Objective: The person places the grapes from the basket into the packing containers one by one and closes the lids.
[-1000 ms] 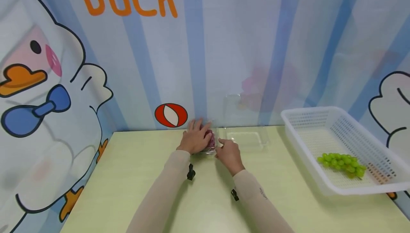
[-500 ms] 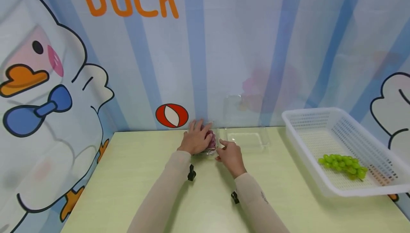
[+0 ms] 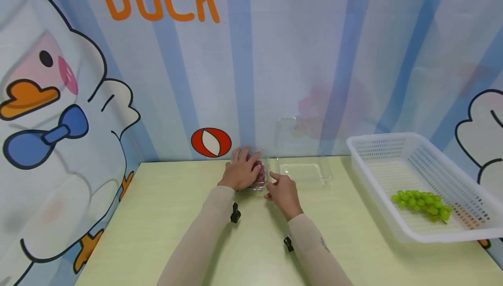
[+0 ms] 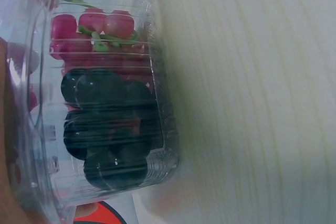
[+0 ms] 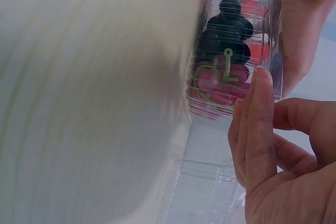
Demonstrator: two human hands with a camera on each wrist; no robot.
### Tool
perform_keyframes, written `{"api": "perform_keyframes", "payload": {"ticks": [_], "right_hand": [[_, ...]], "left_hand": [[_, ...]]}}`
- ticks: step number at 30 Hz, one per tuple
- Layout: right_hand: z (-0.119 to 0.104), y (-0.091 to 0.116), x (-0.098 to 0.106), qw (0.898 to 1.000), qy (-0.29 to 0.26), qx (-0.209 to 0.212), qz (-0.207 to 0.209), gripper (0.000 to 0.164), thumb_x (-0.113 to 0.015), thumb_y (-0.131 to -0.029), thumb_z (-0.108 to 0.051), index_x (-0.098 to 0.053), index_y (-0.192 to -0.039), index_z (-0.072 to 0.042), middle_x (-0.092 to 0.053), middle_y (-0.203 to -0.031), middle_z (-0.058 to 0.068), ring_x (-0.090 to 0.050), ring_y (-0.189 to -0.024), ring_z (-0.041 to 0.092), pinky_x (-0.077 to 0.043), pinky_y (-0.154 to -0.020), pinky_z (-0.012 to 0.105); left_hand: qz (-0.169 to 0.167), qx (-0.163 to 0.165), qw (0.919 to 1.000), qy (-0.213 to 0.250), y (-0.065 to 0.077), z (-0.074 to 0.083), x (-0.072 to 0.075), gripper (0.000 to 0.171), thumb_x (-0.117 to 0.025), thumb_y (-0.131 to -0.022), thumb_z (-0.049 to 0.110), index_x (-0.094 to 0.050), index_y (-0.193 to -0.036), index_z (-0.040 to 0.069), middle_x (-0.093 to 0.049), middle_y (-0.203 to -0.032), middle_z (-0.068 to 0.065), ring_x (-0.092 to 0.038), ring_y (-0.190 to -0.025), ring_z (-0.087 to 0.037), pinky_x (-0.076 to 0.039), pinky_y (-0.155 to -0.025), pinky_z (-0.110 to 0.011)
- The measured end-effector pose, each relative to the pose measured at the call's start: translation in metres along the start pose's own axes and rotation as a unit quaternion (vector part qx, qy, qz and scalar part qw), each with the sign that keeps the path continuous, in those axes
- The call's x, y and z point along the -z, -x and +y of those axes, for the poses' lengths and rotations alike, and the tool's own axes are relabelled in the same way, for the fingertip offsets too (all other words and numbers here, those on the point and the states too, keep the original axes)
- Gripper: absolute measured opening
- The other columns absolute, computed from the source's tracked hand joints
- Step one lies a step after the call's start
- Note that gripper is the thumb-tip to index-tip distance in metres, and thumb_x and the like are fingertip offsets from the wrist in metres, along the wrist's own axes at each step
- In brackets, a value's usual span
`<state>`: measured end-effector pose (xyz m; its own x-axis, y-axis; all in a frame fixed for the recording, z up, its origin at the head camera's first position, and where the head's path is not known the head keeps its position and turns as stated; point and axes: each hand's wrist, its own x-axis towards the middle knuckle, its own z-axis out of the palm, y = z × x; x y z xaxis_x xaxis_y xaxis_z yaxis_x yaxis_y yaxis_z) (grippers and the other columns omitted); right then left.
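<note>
A lidded clear plastic fruit box (image 3: 259, 180) stands at the back edge of the table. Through its wall in the left wrist view I see dark grapes (image 4: 110, 129) and red grapes (image 4: 100, 27) with green stems. My left hand (image 3: 239, 173) lies across the lid with its fingers spread. At the box's right side, my right hand (image 3: 284, 193) has curled fingers and thumb at the rim, seeming to pinch it; the exact contact is partly hidden. In the right wrist view the fingertips (image 5: 261, 85) overlap the box's corner.
Right of the fruit box is another clear box (image 3: 302, 173) with its lid raised against the curtain. A white plastic basket (image 3: 377, 190) holds a bunch of green grapes (image 3: 422, 204) at the right. A printed duck curtain (image 3: 283, 59) hangs behind the table (image 3: 157, 216).
The right hand shifts very slightly at the box's edge. Its thumb stands a little farther from the fingers than a second ago. The left hand stays on the lid.
</note>
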<state>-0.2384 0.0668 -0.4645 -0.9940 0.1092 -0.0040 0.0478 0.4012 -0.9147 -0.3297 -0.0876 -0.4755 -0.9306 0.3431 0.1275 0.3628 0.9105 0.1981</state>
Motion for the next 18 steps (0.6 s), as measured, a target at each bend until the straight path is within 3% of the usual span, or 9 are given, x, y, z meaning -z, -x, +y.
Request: {"api": "perform_keyframes", "payload": {"ticks": [18], "right_hand": [[0.0003, 0.0013, 0.0006, 1.000, -0.005, -0.002, -0.005, 0.050, -0.059, -0.094, 0.000, -0.056, -0.144, -0.004, -0.075, -0.089, 0.021, -0.069, -0.053, 0.013, -0.057, -0.053, 0.026]], "left_hand": [[-0.006, 0.003, 1.0000, -0.007, 0.0004, 0.0006, 0.0006, 0.055, -0.037, -0.106, 0.048, -0.034, -0.159, 0.034, -0.023, -0.168, -0.007, -0.013, -0.155, -0.038, -0.036, -0.108, -0.070]]}}
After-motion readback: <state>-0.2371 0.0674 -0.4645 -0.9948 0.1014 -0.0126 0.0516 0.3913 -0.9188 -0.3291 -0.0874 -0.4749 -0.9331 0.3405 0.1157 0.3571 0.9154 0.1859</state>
